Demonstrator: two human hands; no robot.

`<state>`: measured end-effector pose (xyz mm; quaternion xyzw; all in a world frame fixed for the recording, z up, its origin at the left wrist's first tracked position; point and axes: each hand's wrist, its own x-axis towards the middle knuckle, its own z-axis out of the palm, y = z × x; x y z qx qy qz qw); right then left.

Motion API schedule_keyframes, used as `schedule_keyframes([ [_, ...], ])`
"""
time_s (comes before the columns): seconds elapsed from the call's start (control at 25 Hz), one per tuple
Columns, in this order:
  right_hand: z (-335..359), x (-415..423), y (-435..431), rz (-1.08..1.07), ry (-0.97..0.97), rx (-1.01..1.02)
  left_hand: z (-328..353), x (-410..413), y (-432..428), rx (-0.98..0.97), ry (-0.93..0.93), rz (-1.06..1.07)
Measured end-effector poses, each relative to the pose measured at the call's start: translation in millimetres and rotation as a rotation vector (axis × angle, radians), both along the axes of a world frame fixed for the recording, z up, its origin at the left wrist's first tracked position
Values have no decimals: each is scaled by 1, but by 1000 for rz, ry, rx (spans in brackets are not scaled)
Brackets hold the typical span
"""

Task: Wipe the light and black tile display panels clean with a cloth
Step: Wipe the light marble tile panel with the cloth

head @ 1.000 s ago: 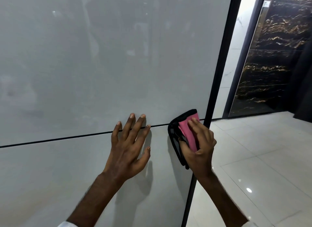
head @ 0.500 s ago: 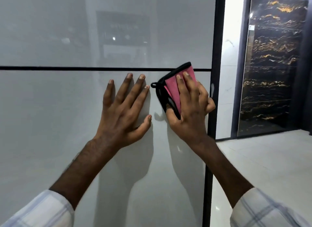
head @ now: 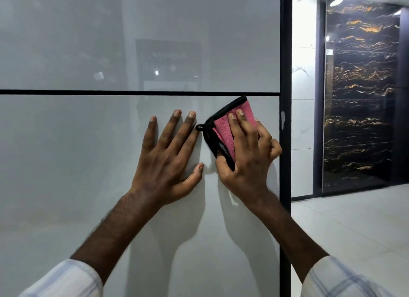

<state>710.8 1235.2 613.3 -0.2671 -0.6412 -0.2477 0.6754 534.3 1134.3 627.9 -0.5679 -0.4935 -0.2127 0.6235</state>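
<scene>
Left hand (head: 170, 161) splayed on light panel (head: 66, 164); right hand (head: 247, 161) pinches cloth (head: 223, 130).

Left hand (head: 168, 161) and cloth (head: 223, 130) now lower, below the black seam (head: 88, 92).

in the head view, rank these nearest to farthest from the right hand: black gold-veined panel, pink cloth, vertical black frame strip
1. pink cloth: held by the right hand, pressed on the light panel.
2. vertical black frame strip: just right of the knuckles.
3. black gold-veined panel: far right, set well back.
</scene>
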Motion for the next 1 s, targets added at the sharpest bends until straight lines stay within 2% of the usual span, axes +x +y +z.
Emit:
schedule_keyframes([
  [0.24,-12,12,10,-55,-204,144,0,-1,1,-5,-4,3],
  [0.36,1,31,22,-130,-418,264,1,-1,1,-12,-2,21],
  [0.44,21,51,31,-175,-470,310,0,-2,0,-5,-7,10],
  [0.48,34,60,35,-159,-412,272,0,-2,-1,-3,-10,0],
  [0.6,53,44,25,-70,-14,16,-2,-1,0,1,-15,-20],
  [0.64,48,28,17,-77,33,-24,-2,-1,0,0,-15,-20],
  [0.68,38,13,11,-79,1,-5,-1,-1,0,0,-11,-18],
  [0.76,14,6,9,-92,-246,178,1,-2,0,0,-1,-18],
  [0.84,27,36,24,-155,-443,344,0,-3,-1,0,-4,-24],
  [0.88,43,51,32,-148,-406,324,-1,-3,-1,1,-7,-25],
  [1.0,68,46,26,-68,68,-38,-3,-2,0,-8,-11,-23],
])
